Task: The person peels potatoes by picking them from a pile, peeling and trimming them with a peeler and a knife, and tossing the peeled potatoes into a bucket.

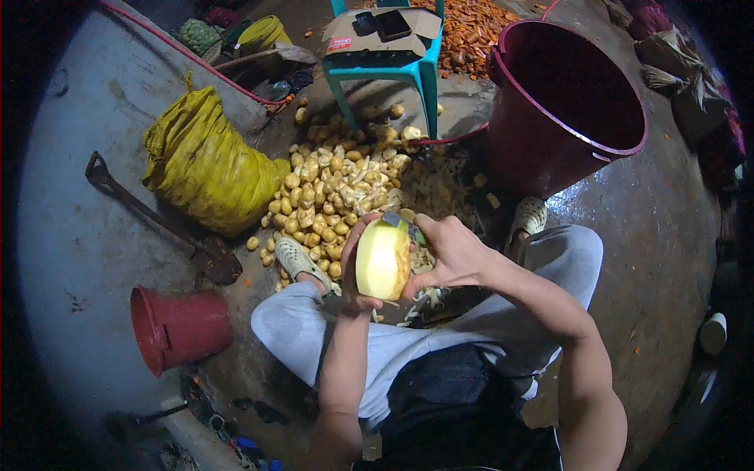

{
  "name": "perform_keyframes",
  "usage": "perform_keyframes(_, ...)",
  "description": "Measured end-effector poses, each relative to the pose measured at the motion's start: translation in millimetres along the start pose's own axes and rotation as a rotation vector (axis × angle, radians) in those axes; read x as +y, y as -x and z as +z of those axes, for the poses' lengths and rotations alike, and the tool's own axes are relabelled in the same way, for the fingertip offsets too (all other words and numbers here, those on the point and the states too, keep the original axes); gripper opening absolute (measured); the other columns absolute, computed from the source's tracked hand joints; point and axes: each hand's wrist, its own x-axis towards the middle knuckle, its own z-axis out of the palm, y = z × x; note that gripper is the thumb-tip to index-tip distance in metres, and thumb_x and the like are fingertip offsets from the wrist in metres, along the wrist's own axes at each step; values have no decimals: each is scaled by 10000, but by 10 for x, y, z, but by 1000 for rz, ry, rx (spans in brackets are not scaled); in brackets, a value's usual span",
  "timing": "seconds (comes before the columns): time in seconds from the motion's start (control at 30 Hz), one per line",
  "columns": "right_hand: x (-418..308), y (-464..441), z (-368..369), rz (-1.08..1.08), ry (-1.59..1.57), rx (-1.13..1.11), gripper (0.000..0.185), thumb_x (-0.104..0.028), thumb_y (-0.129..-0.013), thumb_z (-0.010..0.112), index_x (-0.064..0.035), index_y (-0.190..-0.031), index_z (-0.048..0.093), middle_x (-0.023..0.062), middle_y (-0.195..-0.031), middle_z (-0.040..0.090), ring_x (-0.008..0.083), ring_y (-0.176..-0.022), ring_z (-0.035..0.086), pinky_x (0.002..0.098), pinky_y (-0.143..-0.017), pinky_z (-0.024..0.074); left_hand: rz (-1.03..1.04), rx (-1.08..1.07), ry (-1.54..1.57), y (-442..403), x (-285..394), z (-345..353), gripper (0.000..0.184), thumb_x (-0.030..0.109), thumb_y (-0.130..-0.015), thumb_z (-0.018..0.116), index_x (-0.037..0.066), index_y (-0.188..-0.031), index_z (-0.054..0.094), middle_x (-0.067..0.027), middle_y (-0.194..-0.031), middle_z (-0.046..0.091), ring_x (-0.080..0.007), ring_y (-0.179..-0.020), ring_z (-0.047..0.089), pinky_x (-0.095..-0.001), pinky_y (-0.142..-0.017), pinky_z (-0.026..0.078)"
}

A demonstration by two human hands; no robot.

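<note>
A large pale yellow peeled potato [380, 259] is held upright above my lap, with brown skin still on its right side. My left hand [353, 267] wraps round its left side and base. My right hand [448, 255] is closed at its upper right, round a small tool whose grey blade [391, 219] lies against the top of the potato; the handle is mostly hidden by the fingers. Beyond my hands a heap of potatoes [314, 204] lies on the floor, with peelings [440, 184] to its right.
A yellow sack [212, 161], a shovel [149, 212] and a small red bucket [188, 326] stand or lie at the left. A teal chair [428, 86] bearing a cardboard box is ahead, near orange pieces [467, 35]. A big dark red tub [522, 149] stands at the right.
</note>
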Motion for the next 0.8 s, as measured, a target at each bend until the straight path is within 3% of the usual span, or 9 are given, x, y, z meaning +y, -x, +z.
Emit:
perform_keyframes(0.2, -54, 23, -16, 2, 12, -32, 953, -793, -511, 756, 74, -818, 507, 257, -565, 553, 475, -596, 606, 475, -573, 511, 61, 117, -85, 21, -14, 43, 1223, 457, -457, 938, -55, -1390, 335, -123, -1296, 510, -228, -1179, 531, -357, -1010, 446)
perform_keyframes(0.43, -90, 42, -30, -37, 92, -45, 945, -804, -558, 719, 75, -844, 524, 249, -572, 563, 464, -602, 613, 480, -583, 514, 86, 96, -176, -8, -31, -19, 1225, 474, -468, 934, -57, -1393, 333, -117, -1265, 521, -228, -1162, 535, -362, -1020, 434)
perform_keyframes(0.63, -68, 55, 44, -18, 97, -25, 863, -780, -649, 675, 46, -867, 557, 257, -578, 562, 466, -609, 609, 504, -573, 497, 106, 85, -209, -59, -3, 15, 1187, 474, -506, 925, -45, -1389, 325, -120, -1236, 528, -233, -1147, 543, -366, -977, 468)
perform_keyframes(0.8, -98, 65, 52, -24, 219, -18, 762, -734, -795, 557, 26, -833, 546, 227, -546, 562, 445, -562, 601, 510, -539, 479, 181, 192, -195, -87, -36, 74, 1177, 437, -510, 937, -10, -1391, 298, -114, -1236, 512, -233, -1123, 547, -365, -956, 478)
